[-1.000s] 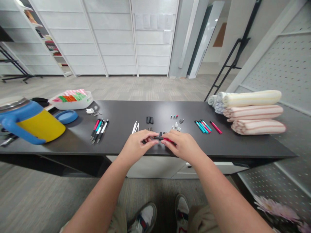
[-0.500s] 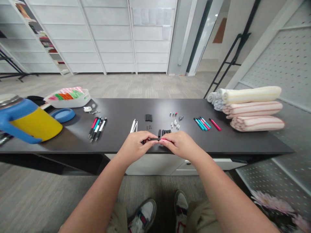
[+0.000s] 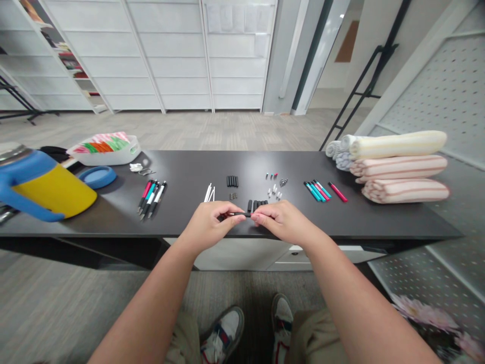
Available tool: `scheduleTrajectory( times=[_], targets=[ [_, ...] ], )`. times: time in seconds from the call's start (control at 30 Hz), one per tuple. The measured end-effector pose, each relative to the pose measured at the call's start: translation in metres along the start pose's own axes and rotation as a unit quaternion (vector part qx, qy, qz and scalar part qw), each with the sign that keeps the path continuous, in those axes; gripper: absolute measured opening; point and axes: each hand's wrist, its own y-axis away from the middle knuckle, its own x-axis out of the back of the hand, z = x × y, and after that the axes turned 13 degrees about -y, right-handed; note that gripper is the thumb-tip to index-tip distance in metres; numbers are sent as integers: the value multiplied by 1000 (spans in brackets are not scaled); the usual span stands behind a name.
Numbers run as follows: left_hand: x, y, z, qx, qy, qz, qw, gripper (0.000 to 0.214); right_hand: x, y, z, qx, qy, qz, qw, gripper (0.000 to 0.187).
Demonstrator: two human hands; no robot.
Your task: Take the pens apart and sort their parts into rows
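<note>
Both hands hold steady, the curled fingers of the left hand (image 3: 210,223) and right hand (image 3: 284,221) pinched closed on a slim black-and-red pen (image 3: 238,214), with short black plastic barrels (image 3: 258,205) just beyond the fingertips.

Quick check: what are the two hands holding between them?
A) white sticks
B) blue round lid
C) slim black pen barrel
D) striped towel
C. The left hand and right hand both pinch the slim black pen barrel at its middle, just above the table edge.
</note>
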Motion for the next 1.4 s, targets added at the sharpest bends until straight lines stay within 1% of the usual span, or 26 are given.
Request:
scheduleTrajectory(
  times=[0.3, 0.5, 0.67, 0.7, 0.8, 0.83, 0.97, 1.2, 1.4],
  targets=[
    [1, 1, -1, 20, 14, 8, 1000, 16, 2, 0, 2, -11, -12, -6, 1000, 43],
    [-2, 2, -4, 34, 43, 16, 998, 18, 2, 1, 2, -19, -19, -1, 1000, 43],
    [-3, 2, -6, 28, 50, 17, 998, 20, 1, 1, 1, -23, -20, 10, 999, 43],
    [-4, 1, -6, 26, 56, 14, 998, 22, 1, 0, 1, -24, -19, 12, 999, 42],
    [-7, -1, -4, 10, 79, 1, 997, 42, -2, -2, -1, -24, -4, 2, 1000, 44],
    [-8, -1, -3, 0, 78, -4, 997, 42, -3, -3, -2, -22, 4, -4, 1000, 45],
    [-9, -2, 2, -33, 39, -13, 999, 16, -5, -5, -5, -20, 19, -24, 999, 46],
    [-8, 2, 0, -30, 16, 6, 999, 15, -3, -5, -6, -29, 11, -29, 999, 46],
    [-7, 3, 0, -26, 23, 8, 999, 16, -1, -4, -5, -29, -10, -33, 999, 46]
  ],
)
